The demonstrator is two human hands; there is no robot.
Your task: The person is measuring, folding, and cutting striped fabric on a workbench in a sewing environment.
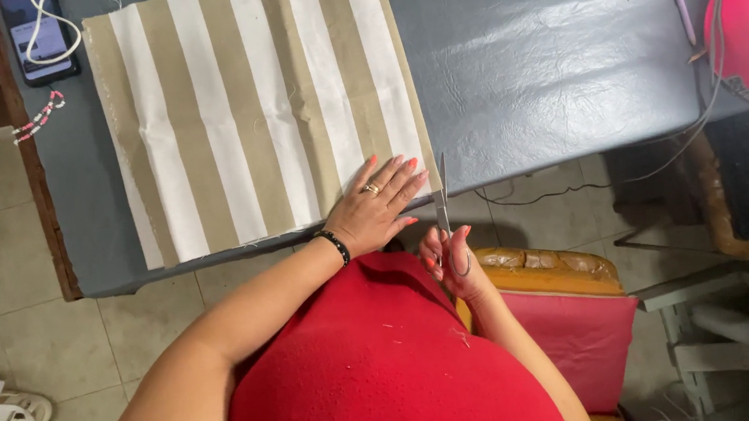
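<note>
Because my left hand (380, 203) lies flat on the near right corner of the striped cloth (259, 103), fingers spread and gripping nothing, its fingertips sit just beside the scissors (443, 202), and I judge a careless snip could nick them. My right hand (452, 258) has its grip closed through the scissor loops, blades pointing away from me along the cloth's right edge; whether the blades are parted I cannot tell. If my pressing hand lets go, the cloth could slide on the smooth grey worktop (544, 66) and the cut wander off the stripe. The cloth is a woven rectangle in beige and white bands, creased, with frayed threads at its edges. The worktop covering looks like wrinkled vinyl. A phone (42, 36) with a white cable lies at the far left corner.
</note>
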